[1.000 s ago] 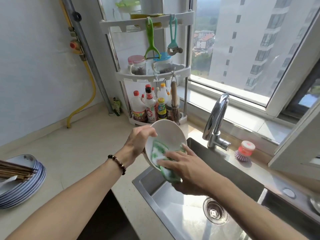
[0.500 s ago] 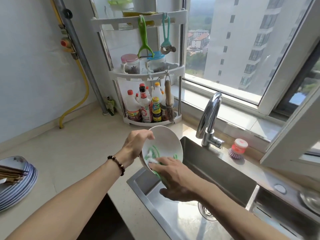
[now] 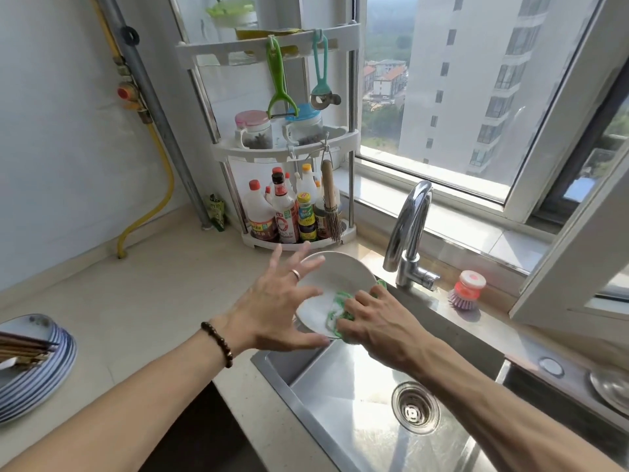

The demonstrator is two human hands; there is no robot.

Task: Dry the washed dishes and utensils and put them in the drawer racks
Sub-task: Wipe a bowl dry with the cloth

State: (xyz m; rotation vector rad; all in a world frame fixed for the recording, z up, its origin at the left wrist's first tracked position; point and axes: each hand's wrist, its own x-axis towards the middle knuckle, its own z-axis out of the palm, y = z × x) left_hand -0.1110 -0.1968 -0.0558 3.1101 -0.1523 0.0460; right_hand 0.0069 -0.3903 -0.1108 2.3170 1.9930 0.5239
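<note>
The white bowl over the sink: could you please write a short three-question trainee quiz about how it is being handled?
1. True or false: the left hand has its fingers spread against the white bowl.
2. The right hand presses what against the bowl? A) green and white cloth B) dish brush C) chopsticks
3. Fill in: the chopsticks lie on a stack of ____.

Key: 1 true; 2 A; 3 plates.
</note>
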